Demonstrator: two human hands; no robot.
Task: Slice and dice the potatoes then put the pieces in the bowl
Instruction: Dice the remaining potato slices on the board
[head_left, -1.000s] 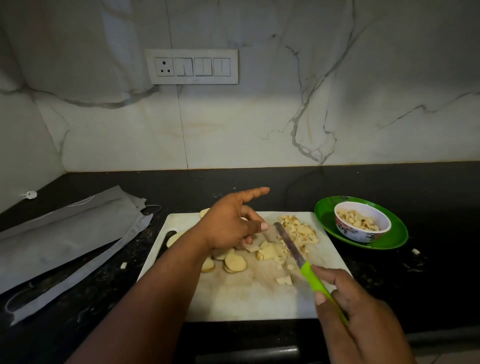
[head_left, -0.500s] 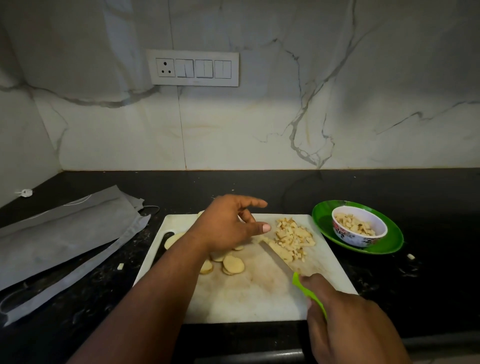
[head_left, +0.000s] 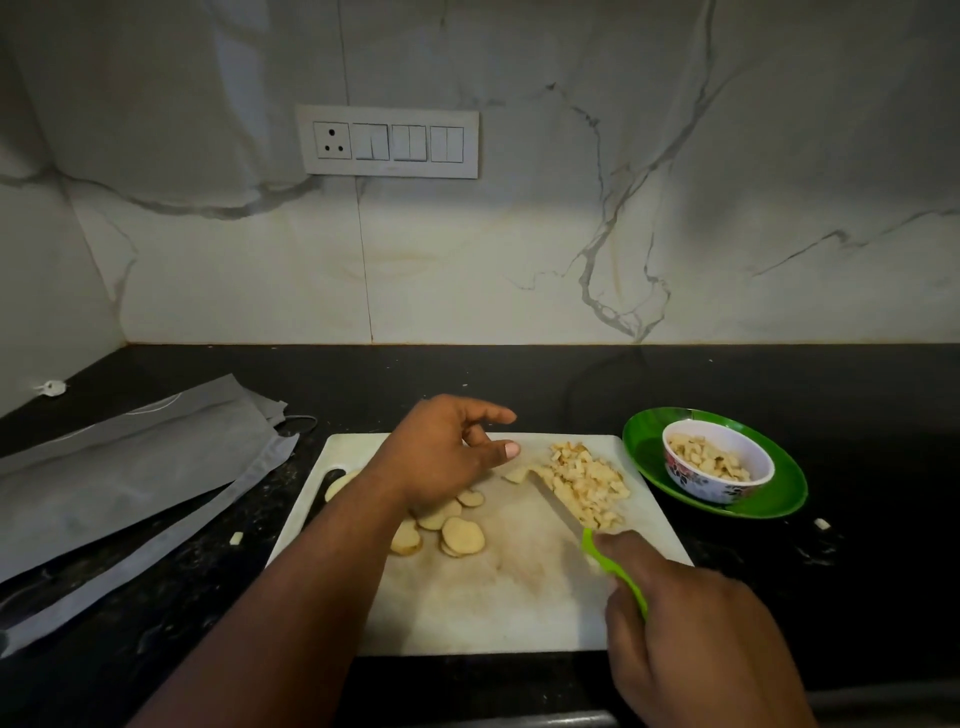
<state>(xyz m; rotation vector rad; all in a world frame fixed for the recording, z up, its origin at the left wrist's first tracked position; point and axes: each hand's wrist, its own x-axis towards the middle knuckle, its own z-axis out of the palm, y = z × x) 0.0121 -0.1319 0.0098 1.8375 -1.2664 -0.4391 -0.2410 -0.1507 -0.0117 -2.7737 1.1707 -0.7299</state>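
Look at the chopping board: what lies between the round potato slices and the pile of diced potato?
In the head view, the knife blade lies between the round slices and the diced pile, its edge against the pile.

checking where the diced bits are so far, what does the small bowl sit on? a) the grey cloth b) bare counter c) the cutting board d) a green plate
d: the bowl, already holding diced potato, sits on the green plate, to the right of the cutting board.
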